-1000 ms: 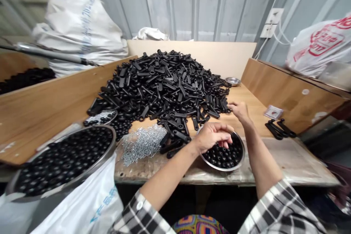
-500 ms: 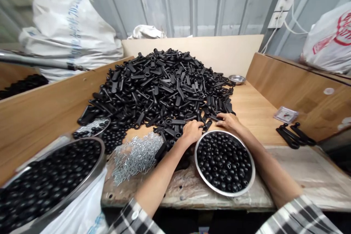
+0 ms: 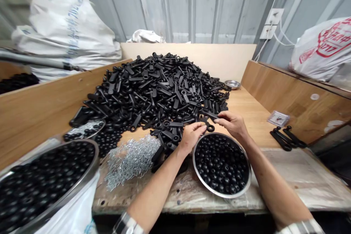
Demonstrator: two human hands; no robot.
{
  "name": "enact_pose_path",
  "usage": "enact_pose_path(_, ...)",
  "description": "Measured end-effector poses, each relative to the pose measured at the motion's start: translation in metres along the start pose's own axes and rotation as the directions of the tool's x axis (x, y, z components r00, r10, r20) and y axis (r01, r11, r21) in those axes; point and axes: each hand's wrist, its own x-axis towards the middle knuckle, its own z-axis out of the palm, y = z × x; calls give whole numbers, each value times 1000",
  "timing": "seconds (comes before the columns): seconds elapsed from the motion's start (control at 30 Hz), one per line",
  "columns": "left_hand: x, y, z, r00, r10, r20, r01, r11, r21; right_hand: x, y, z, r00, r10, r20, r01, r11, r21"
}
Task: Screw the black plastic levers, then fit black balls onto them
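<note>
Left hand (image 3: 192,137): fingers narrowed beside the ringed end of a black plastic lever (image 3: 210,127) — whether they grip it, I cannot tell.
Right hand (image 3: 232,124): fingertips pinched on the lever's arm.
Lever: just off the heap's (image 3: 153,95) edge, above a steel bowl (image 3: 219,194) of black beads.
Change: both hands have risen — now close together.

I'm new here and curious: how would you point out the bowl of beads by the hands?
Find the big heap of black plastic parts on the bench. At its near edge, just below the left hand and right hand, sits a steel bowl of black beads. The hands hover over this one, not the bowl at far left.
</note>
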Motion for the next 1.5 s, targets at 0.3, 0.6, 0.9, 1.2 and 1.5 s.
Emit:
enact_pose_path(0.3, -13, -7, -22, 788, 615, -35, -404, 559, 724, -19, -25, 14, 959, -175, 224, 182, 983, -9)
enact_pose_path(0.6, -20, -6, -20, 937, 344, 58, -322, 788, 524, -29, -36, -36, 895, -158, 418, 270, 936, -225)
enact_pose_path(0.9, -22, 0, -14, 993, -50, -108, 34, 988, -148, -24, -41, -27, 647, 261, 717, 415, 668, -618)
enact_pose_path(1.2, -28, 5, -9, 995, -71, 72, 84, 974, -210, -26, -36, -11, 647, 273, 712, 401, 673, -622)
enact_pose_path(1.5, -30, 12, -6, 986, -75, 152, 99, 982, -162, -23, -35, -10, 823, -36, 567, 32, 999, 17)
